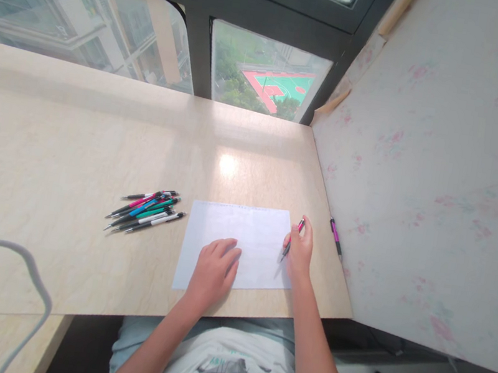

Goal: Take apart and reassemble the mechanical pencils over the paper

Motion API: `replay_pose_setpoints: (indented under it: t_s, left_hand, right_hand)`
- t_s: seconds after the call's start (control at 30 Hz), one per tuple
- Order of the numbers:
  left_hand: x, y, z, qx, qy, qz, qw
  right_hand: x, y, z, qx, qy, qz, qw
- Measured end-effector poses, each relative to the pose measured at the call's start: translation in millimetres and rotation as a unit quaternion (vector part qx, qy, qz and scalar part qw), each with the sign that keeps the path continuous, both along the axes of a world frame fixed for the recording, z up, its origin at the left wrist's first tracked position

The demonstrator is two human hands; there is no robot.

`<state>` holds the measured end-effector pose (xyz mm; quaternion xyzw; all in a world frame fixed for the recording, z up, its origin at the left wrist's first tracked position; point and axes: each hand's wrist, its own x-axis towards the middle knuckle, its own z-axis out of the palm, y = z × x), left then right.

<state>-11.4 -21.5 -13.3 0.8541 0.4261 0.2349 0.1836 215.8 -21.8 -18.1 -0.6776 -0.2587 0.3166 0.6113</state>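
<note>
A sheet of white paper lies near the front edge of the table. My left hand rests palm down on its lower left part, fingers stretched out and slightly bent, holding nothing. At the paper's right edge, my right hand is closed around a pink-and-black pen whose tip points down toward the sheet. Whether it is a ballpoint or a mechanical pencil I cannot make out. Left of the paper is a loose pile of similar pens in black, pink, blue, green and white.
Another pen, purple and black, lies at the table's right edge against the flower-patterned wall. A grey cable curves over the left front of the table. Dark-framed windows stand along the back.
</note>
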Motion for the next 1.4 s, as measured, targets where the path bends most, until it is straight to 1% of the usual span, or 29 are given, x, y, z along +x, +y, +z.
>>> replay_pose_setpoints:
  t_s: [0.13,0.23,0.3,0.37,0.43,0.47,0.53,0.6,0.67,0.87,1.0,1.1,1.2,1.3,1.4]
  left_hand:
    - [-1,0,-0.5,0.002,-0.001,0.001,1.000]
    - [-1,0,-0.2,0.002,-0.001,0.002,1.000]
    - [-1,0,-0.3,0.002,-0.003,0.001,1.000]
    - [-1,0,-0.7,0.002,-0.005,0.000,1.000]
    - [-1,0,-1.2,0.002,-0.006,0.000,1.000]
    - [-1,0,-1.4,0.002,-0.005,0.000,1.000]
    - [-1,0,-1.7,0.001,-0.004,-0.001,1.000]
    - [0,0,-1.5,0.001,-0.003,-0.002,1.000]
    - [0,0,-0.9,0.000,-0.003,-0.002,1.000]
    - [0,0,1.0,-0.004,-0.001,-0.003,1.000]
    - [-1,0,0.6,-0.003,0.000,-0.004,1.000]
    - [-1,1,0.1,-0.001,-0.005,-0.006,1.000]
    - [-1,1,0.1,0.001,-0.012,-0.004,1.000]
    - [-1,2,0.3,-0.003,-0.013,-0.004,1.000]
    - [-1,2,0.5,-0.004,-0.013,-0.007,1.000]
  right_hand:
    - [2,-9,2.4,-0.029,-0.077,0.030,0.996]
    - [11,-11,7.2,-0.104,-0.173,0.043,0.978]
    - [21,-10,11.8,-0.180,-0.263,0.053,0.946]
    - [33,-9,17.3,-0.266,-0.354,0.059,0.895]
    - [44,-10,22.7,-0.335,-0.413,0.073,0.844]
    - [49,-10,24.8,-0.354,-0.429,0.083,0.827]
    - [55,-14,27.1,-0.362,-0.452,0.104,0.809]
    - [57,-20,26.4,-0.351,-0.472,0.111,0.801]
    - [54,-27,23.2,-0.344,-0.484,0.103,0.798]
    - [37,-41,13.8,-0.350,-0.467,0.032,0.812]
    - [44,-42,14.9,-0.343,-0.471,-0.008,0.813]
    - [63,-44,17.1,-0.357,-0.479,-0.056,0.800]
    - [84,-49,17.9,-0.371,-0.497,-0.076,0.781]
    - [97,-55,17.4,-0.380,-0.522,-0.081,0.759]
    - [100,-58,18.1,-0.404,-0.535,-0.056,0.740]
